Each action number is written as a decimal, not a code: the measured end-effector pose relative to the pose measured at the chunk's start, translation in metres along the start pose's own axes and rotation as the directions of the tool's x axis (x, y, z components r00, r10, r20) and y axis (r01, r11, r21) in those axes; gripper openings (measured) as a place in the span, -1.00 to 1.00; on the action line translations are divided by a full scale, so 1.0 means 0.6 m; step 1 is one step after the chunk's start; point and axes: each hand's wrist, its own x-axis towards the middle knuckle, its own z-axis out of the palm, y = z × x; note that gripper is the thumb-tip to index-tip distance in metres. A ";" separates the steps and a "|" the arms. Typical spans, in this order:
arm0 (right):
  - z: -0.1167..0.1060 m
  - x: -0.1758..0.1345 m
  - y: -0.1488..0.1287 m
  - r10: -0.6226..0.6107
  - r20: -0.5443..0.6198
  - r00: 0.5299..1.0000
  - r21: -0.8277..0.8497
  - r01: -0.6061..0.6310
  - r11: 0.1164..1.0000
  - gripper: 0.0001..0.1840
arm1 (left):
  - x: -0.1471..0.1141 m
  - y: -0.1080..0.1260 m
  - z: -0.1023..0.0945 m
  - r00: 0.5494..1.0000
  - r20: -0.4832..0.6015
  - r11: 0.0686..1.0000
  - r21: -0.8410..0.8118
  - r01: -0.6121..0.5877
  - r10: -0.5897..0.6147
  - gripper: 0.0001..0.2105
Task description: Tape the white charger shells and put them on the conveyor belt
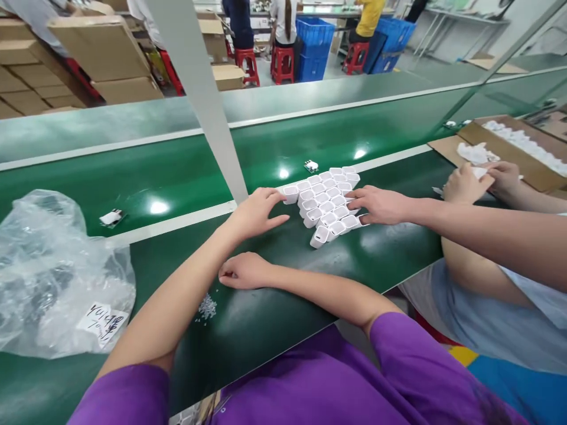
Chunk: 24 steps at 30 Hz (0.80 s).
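My left hand [261, 208] reaches to the left end of a block of white plastic housings [326, 199]. Its fingers are stretched out and apart, the fingertips at the endmost housing. The housings stand upright in tight rows, open side up. Nearer to me, my right hand [245, 271] rests low over the green table with its fingers curled together; whatever they may hold is hidden. Below it lies a small heap of tiny clear pieces [207, 308]. A co-worker's hand [381, 204] touches the right side of the block.
A clear plastic bag [66, 283] with a handwritten label lies at left. Small white parts [111, 218] sit on the green belt [177, 165] behind a metal post [208, 100]. At right, another co-worker's hands [469, 183] work beside a cardboard box [522, 147] of white pieces.
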 end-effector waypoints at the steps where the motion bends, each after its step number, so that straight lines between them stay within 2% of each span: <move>1: 0.000 -0.012 -0.001 -0.002 -0.011 1.000 -0.019 0.002 1.000 -0.87 | 0.027 0.008 0.010 0.998 0.027 0.998 0.029 -0.055 0.054 -0.59; 3: 0.002 -0.035 -0.002 0.001 -0.055 0.998 -0.037 -0.003 0.999 -0.85 | 0.072 0.023 0.026 0.992 0.076 0.992 0.067 -0.110 0.105 -0.55; 6: 0.007 -0.055 0.002 -0.014 -0.124 0.992 -0.075 0.005 0.997 -0.81 | 0.120 0.043 0.045 0.984 0.167 0.993 0.083 -0.081 0.066 -0.52; 9: 0.011 -0.051 0.011 -0.021 -0.088 0.996 -0.110 0.011 0.994 -0.79 | 0.151 0.060 0.059 0.971 0.239 0.996 0.076 -0.035 0.016 -0.43; 12: 0.013 -0.040 0.021 -0.035 -0.031 0.999 -0.107 0.032 0.994 -0.73 | 0.169 0.067 0.072 0.958 0.285 0.996 0.076 -0.038 0.014 -0.31; 14: 0.012 -0.036 0.024 -0.035 -0.013 0.999 -0.100 0.033 0.994 -0.73 | 0.175 0.066 0.079 0.952 0.305 0.995 0.086 -0.056 0.027 -0.28; 18: 0.007 -0.038 0.022 -0.029 0.018 0.999 -0.081 0.030 0.996 -0.76 | 0.171 0.056 0.087 0.955 0.288 0.988 0.110 -0.104 0.069 -0.36; 24: 0.001 -0.040 0.020 -0.031 0.075 0.997 0.014 0.031 0.999 -0.85 | 0.131 0.030 0.085 0.969 0.224 0.980 0.143 -0.141 0.107 -0.45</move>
